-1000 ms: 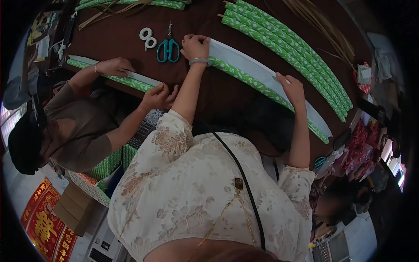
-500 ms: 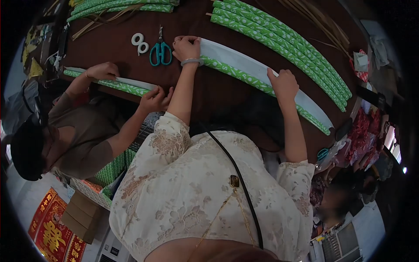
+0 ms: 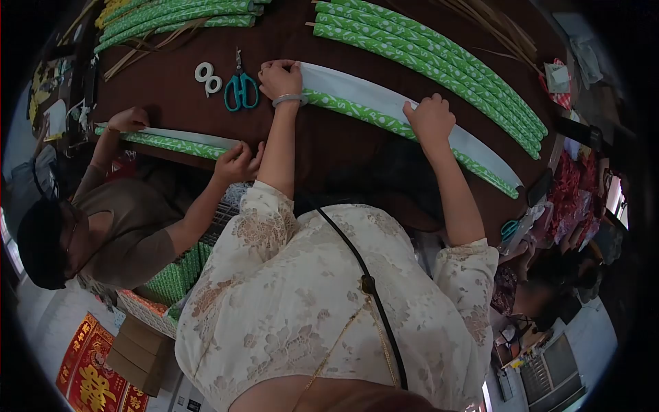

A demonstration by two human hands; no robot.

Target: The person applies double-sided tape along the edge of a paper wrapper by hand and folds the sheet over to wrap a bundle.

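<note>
A long strip of green patterned wrapping paper (image 3: 357, 110) lies across the brown tabletop in front of me. Its white underside faces up, and the edge nearest me is folded or rolled into a green band. My left hand (image 3: 280, 79), with a bracelet at the wrist, pinches the strip's left end. Farther right, my right hand (image 3: 431, 122) has its fingers curled over the far edge, the thumb against the white side. Teal-handled scissors (image 3: 241, 92) and two white tape rolls (image 3: 209, 79) lie to the left of my left hand.
Several green wrapped rolls (image 3: 425, 62) lie beyond the strip, with more rolls (image 3: 175, 15) at the far left. At left, a co-worker (image 3: 137, 220) handles a similar strip (image 3: 182, 142). Another teal-handled tool (image 3: 509, 230) rests near the right table edge.
The whole view has shifted slightly, so the table things sit a little farther left. Both my hands keep their places on the strip. The co-worker's left-side hand has moved outward along their strip.
</note>
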